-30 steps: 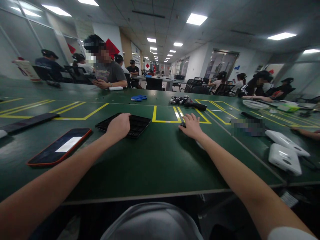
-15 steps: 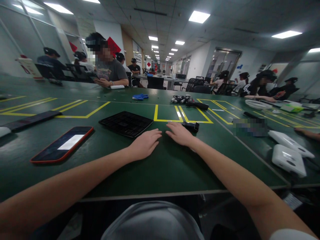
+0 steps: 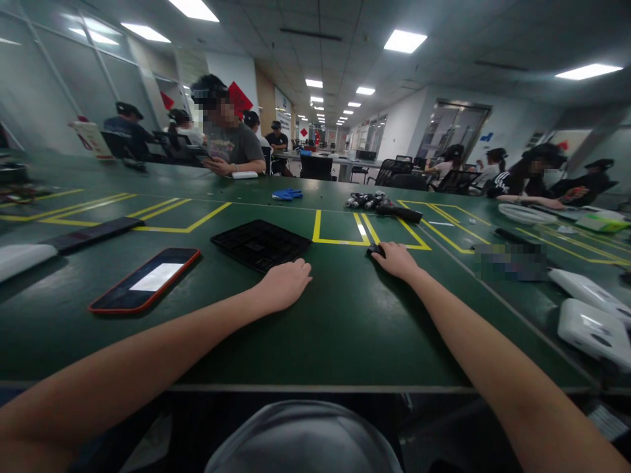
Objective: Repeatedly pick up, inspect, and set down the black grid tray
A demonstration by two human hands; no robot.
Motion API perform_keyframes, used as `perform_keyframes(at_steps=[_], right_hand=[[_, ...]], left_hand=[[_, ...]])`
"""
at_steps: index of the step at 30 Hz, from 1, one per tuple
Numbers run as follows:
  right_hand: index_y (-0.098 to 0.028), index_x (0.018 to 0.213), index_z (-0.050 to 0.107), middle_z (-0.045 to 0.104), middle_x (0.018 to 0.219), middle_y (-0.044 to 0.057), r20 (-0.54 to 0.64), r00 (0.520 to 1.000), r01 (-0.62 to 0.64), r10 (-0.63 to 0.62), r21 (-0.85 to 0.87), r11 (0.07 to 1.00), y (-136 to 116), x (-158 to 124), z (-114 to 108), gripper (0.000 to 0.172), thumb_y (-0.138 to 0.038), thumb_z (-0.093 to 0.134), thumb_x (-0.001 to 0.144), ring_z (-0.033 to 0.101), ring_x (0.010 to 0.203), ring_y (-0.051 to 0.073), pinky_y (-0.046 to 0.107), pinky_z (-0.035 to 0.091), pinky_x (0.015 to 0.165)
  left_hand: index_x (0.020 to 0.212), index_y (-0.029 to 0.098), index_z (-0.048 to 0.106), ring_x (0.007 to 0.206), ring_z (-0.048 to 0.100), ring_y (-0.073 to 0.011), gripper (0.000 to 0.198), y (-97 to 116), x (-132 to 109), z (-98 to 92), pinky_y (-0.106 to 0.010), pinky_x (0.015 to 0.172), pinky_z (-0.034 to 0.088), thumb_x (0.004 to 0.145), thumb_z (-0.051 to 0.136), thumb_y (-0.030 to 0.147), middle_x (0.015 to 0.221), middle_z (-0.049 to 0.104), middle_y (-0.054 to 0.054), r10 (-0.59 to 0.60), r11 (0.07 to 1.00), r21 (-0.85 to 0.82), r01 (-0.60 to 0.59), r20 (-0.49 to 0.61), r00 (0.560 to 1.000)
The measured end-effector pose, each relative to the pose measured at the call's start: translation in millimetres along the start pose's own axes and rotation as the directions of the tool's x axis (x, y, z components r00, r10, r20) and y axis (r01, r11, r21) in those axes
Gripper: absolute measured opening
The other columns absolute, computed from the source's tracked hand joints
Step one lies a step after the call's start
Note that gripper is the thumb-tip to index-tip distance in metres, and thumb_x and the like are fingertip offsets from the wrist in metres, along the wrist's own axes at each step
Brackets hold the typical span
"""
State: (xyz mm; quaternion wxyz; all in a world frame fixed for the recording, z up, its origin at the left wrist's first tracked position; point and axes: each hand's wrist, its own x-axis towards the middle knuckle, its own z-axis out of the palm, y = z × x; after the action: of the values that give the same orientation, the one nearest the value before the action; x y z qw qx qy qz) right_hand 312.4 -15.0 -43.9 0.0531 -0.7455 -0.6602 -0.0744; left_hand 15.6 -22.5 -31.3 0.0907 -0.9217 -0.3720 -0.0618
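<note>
My left hand [image 3: 284, 284] lies palm down on the green table [image 3: 315, 328], fingers stretched flat, just in front of a black gridded tray [image 3: 261, 243]. My right hand [image 3: 397, 260] rests further right, its fingers curled over a small black part [image 3: 376, 249] beside the yellow tape box [image 3: 340, 233]. Most of that part is hidden under the fingers.
A red-cased phone [image 3: 146, 279] lies at left, a dark slab [image 3: 91, 234] behind it. White devices [image 3: 594, 322] sit at right. Black cylinders [image 3: 367, 200] and a blue glove [image 3: 288, 194] lie further back. Other people sit at the far and right sides.
My right hand has moved right and forward onto the small black part. My left hand stays flat near the tray. The view has shifted slightly.
</note>
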Motion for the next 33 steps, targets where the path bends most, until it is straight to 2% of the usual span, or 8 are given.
perform_keyframes(at_steps=[3,6,9,12,16,21,27,33], right_hand=[[-0.01,0.119,0.053,0.057,0.121,0.019,0.002,1.0,0.0,0.0,0.007,1.0,-0.3,-0.7,-0.9,0.047,-0.043,0.036,0.091,0.051,0.112,0.03,0.037,0.034,0.094],[-0.009,0.12,0.053,0.057,0.121,0.019,-0.003,1.0,0.0,0.0,0.014,1.0,-0.1,-1.3,-1.6,0.047,-0.042,0.036,0.091,0.051,0.111,0.03,0.037,0.035,0.094],[-0.008,0.119,0.054,0.058,0.119,0.019,-0.015,1.0,0.012,-0.012,0.026,1.0,0.0,-1.2,-1.4,0.047,-0.041,0.037,0.09,0.052,0.11,0.03,0.038,0.035,0.094],[-0.009,0.119,0.055,0.058,0.118,0.019,-0.022,1.0,0.012,-0.012,0.035,0.999,1.2,0.0,0.5,0.047,-0.042,0.037,0.09,0.052,0.11,0.031,0.039,0.036,0.094],[-0.01,0.12,0.054,0.057,0.119,0.019,-0.019,1.0,0.001,0.0,0.054,0.999,2.7,1.3,3.3,0.049,-0.044,0.037,0.089,0.051,0.11,0.033,0.041,0.038,0.091],[-0.009,0.12,0.054,0.057,0.118,0.019,-0.019,1.0,0.001,0.0,0.047,0.999,3.0,0.6,2.9,0.048,-0.043,0.037,0.09,0.051,0.109,0.033,0.041,0.037,0.092],[-0.01,0.117,0.057,0.058,0.119,0.017,-0.041,0.999,-0.021,0.028,0.164,0.986,-1.0,2.3,6.7,0.043,-0.039,0.045,0.088,0.05,0.111,0.03,0.04,0.037,0.094],[-0.015,0.115,0.058,0.062,0.116,0.01,-0.156,0.979,0.193,-0.127,0.545,0.816,-53.5,-11.3,12.0,0.038,-0.032,0.055,0.082,0.051,0.112,0.026,0.042,0.039,0.095]], left_hand=[[0.09,0.015,0.055,0.084,0.06,-0.0206,0.022,-4.5,2.6,1.0,-0.033,0.072,0.047,0.09,0.035,0.024,0.091,0.061,-0.01,0.036,0.995,-0.094,-0.032,0.042,0.998],[0.085,0.016,0.054,0.078,0.061,-0.0192,0.019,-13.6,7.1,-9.8,-0.033,0.068,0.049,0.086,0.04,0.029,0.084,0.061,-0.008,-0.097,0.885,-0.454,0.1,0.03,0.995],[0.079,0.017,0.049,0.063,0.06,-0.0166,0.014,-38.2,12.6,-27.9,-0.029,0.053,0.047,0.08,0.045,0.03,0.073,0.059,-0.005,-0.359,0.357,-0.896,0.263,0.129,0.925],[0.074,0.017,0.045,0.057,0.057,-0.0129,0.009,-73.7,15.3,-39.3,-0.024,0.049,0.043,0.069,0.051,0.021,0.067,0.057,-0.004,-0.547,-0.044,-0.976,0.215,0.203,0.812],[0.065,0.018,0.048,0.057,0.054,-0.016,0.018,-112.1,14.4,-33.8,-0.025,0.048,0.038,0.069,0.055,0.034,0.06,0.053,-0.004,-0.688,0.299,-0.817,0.493,0.173,0.705],[0.066,0.015,0.058,0.092,0.06,-0.0365,0.046,-123.1,14.9,-19.7,-0.039,0.072,0.046,0.06,0.06,0.06,0.086,0.066,-0.019,-0.625,0.736,-0.214,0.642,0.147,0.766],[0.09,0.01,0.063,0.098,0.06,-0.0352,0.058,-106.3,15.9,-13.5,-0.038,0.077,0.045,0.075,0.04,0.061,0.102,0.065,-0.024,-0.589,0.802,-0.007,0.597,0.152,0.794],[0.1,0.013,0.056,0.081,0.06,-0.0241,0.05,-55.9,16.1,-4.2,-0.032,0.065,0.042,0.081,0.037,0.055,0.088,0.064,-0.012,-0.414,0.864,-0.314,0.392,-0.001,0.91]])
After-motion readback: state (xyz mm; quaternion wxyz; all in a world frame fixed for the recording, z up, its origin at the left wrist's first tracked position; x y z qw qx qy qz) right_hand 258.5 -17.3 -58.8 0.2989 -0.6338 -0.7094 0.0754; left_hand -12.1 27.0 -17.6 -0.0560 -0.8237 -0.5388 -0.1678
